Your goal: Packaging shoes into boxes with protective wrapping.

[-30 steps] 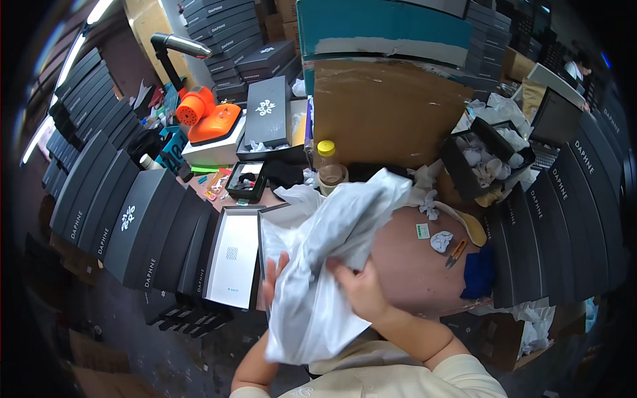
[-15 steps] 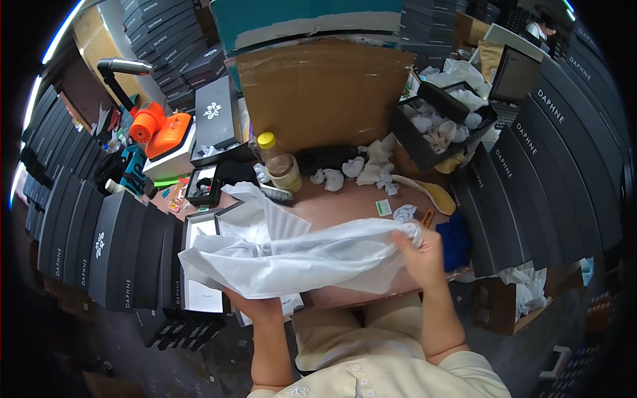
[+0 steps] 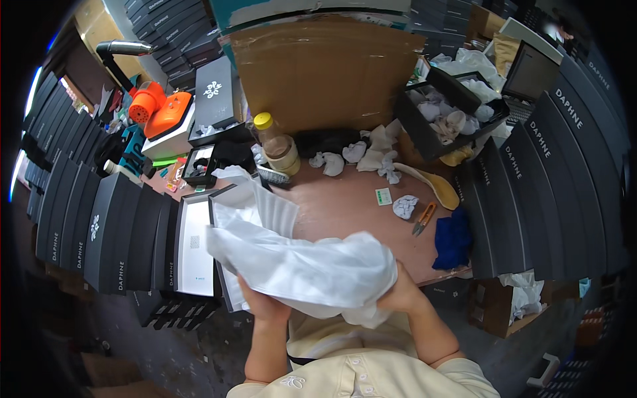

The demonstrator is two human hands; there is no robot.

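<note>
1. Cardboard sheet (image 3: 325,73), brown and broad, stands upright at the far edge of the bench (image 3: 345,205); rows of dark flat boxes (image 3: 531,199) line both sides, each with pale lettering on its edge.
2. White bag (image 3: 302,265), thin and crumpled, is stretched between both hands just above the near edge of the bench. It looks gathered and spread but not yet filled or set down, so the handling seems only partly done.
3. Open box (image 3: 192,249) with a white inside lies just left of the bag, a small dark label on its pale liner.
4. Left hand (image 3: 262,305) grips the bag from below, fingers clenched in the film.
5. Right hand (image 3: 401,295) pinches the bag's right end, fingers closed on it.
6. Bottle (image 3: 275,142) with a yellow cap stands before the cardboard.
7. Orange-handled snips (image 3: 423,219) lie near a crumpled paper ball (image 3: 403,205) and a small white-and-green tag (image 3: 383,196).
</note>
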